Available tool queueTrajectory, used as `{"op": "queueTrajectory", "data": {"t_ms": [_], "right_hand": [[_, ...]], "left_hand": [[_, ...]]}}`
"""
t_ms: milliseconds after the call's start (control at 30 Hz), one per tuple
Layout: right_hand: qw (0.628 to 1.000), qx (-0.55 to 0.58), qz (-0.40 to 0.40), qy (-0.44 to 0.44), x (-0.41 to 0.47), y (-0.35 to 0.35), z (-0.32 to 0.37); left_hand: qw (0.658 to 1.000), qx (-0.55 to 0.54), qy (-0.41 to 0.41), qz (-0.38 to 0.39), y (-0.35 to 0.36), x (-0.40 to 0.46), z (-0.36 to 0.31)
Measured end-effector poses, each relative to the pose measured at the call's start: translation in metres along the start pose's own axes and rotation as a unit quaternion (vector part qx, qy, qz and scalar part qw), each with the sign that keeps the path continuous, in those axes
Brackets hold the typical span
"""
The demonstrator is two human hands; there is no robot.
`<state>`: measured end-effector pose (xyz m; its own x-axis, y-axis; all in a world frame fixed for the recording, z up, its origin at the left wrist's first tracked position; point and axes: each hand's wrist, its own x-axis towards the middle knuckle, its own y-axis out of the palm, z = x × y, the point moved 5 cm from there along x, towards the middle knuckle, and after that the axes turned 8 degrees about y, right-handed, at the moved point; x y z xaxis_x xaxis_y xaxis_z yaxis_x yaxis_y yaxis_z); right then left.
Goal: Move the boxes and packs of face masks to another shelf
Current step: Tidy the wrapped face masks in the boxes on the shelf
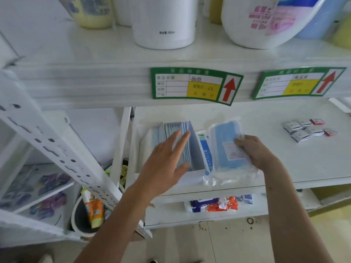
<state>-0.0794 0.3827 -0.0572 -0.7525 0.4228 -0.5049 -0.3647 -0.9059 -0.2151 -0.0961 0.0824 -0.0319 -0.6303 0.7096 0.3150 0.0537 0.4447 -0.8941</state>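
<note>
In the middle of the frame a white shelf carries the face masks. The left hand has straight, spread fingers and grasps nothing; its fingertips lie over an open box of masks, where thin blue-grey sheets stand on edge in a tight row. The right hand has bent fingers which grip a pack of blue masks at its right side. This pack is soft clear plastic, wrinkled and shiny, with a white label on it. Between box and pack stands a slim white and blue pack, touching both. The packs reach to the front edge of the shelf. To the right the flat shelf surface is bare as far as a group of small grey and red boxes at the right of the frame. Above, a ribbed shelf front bears two green price tags, and round smooth bottles stand on top.
</note>
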Motion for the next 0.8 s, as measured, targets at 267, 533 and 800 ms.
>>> {"op": "queueTrajectory", "data": {"t_ms": [267,533,800], "right_hand": [[0.967,-0.249,-0.029,-0.045,0.034,0.049,-0.008],[0.924,-0.362,-0.115,-0.04,0.048,0.05,-0.015],[0.901,-0.288,-0.113,-0.304,-0.018,0.118,0.049]], "left_hand": [[0.991,0.068,-0.105,0.047,0.008,-0.03,0.051],[0.993,0.044,-0.097,0.049,0.009,-0.03,0.052],[0.998,0.045,0.025,0.022,0.019,0.008,0.013]]}}
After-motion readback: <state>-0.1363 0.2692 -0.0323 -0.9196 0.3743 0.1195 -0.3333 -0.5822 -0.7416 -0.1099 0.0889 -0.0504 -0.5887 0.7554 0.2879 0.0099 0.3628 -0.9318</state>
